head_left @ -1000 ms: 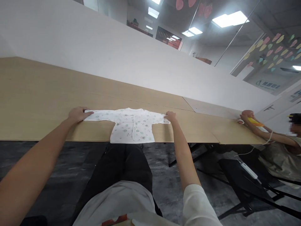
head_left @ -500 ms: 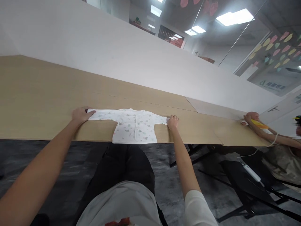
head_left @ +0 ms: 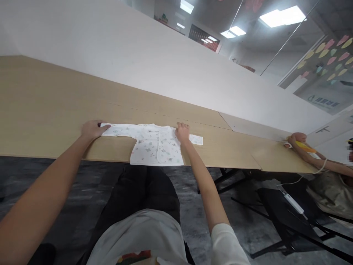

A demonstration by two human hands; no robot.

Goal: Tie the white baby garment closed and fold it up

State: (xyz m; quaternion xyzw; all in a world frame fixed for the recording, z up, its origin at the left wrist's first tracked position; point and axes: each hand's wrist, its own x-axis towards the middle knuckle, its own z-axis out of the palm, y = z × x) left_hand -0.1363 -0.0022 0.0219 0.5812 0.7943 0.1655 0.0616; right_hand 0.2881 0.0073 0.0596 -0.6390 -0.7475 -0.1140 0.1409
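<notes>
A small white baby shirt (head_left: pixel 149 147) with a light print lies spread flat on the wooden table, its hem at the front edge. At the cuff of the left-hand sleeve is my left hand (head_left: pixel 91 130), thumb over the fabric and fingers closed on it. My right hand (head_left: pixel 182 133) is at the opposite shoulder, fingers bent and close together on the cloth; the fingertips' hold is partly hidden. Beyond that hand the end of the right-hand sleeve lies flat on the table.
The long table (head_left: pixel 49 106) runs along a white wall (head_left: pixel 110 62). At the far right a person's arms (head_left: pixel 306 154) hold a doll-like pink object (head_left: pixel 299 137). A black folding chair (head_left: pixel 286 209) with a white power strip (head_left: pixel 293 203) stands below them.
My right hand has left the right-hand cuff and moved left to the shoulder of the shirt. My left hand stays at its cuff. The view has shifted slightly.
</notes>
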